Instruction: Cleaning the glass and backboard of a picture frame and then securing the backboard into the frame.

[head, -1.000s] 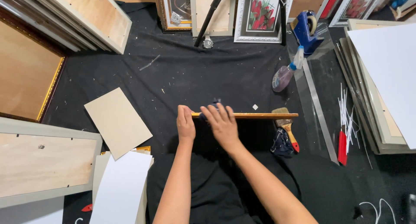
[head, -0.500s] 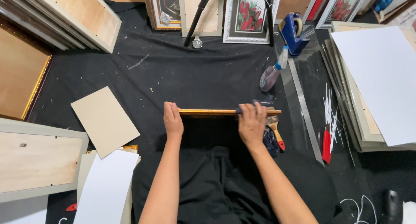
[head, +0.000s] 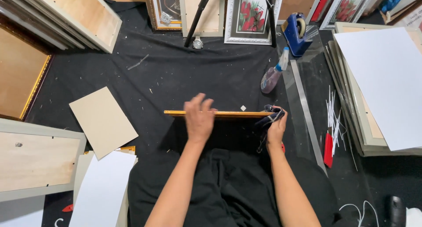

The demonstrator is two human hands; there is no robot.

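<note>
Head cam, looking straight down at our lap: we had a gold-edged picture frame (head: 220, 114) standing on edge across the middle of the shot, on the black cloth (head: 176, 73) that covered the floor. Our left hand (head: 199, 117) lay flat over the frame's top edge near its middle, fingers spread and loose, not pinching anything. Our right hand (head: 276, 128) was at the frame's right end, closed around a dark rag (head: 269, 115) and pressing it against that corner.

Around it, pretty messy. A plain cardboard sheet (head: 103, 121) lay to the left of the frame, apart from it, and a white board (head: 102, 189) sat at lower left. Just above the right hand was a spray bottle (head: 272, 75) lying tilted, with a blue tape dispenser (head: 297, 34) further up. A long metal ruler (head: 307, 117) ran down the right side, with a red-handled tool (head: 328, 149) and some thin white strips (head: 336, 117) beside it. A big white sheet (head: 387, 82) topped a stack at far right. Framed flower pictures (head: 251, 16) leaned along the top edge.
</note>
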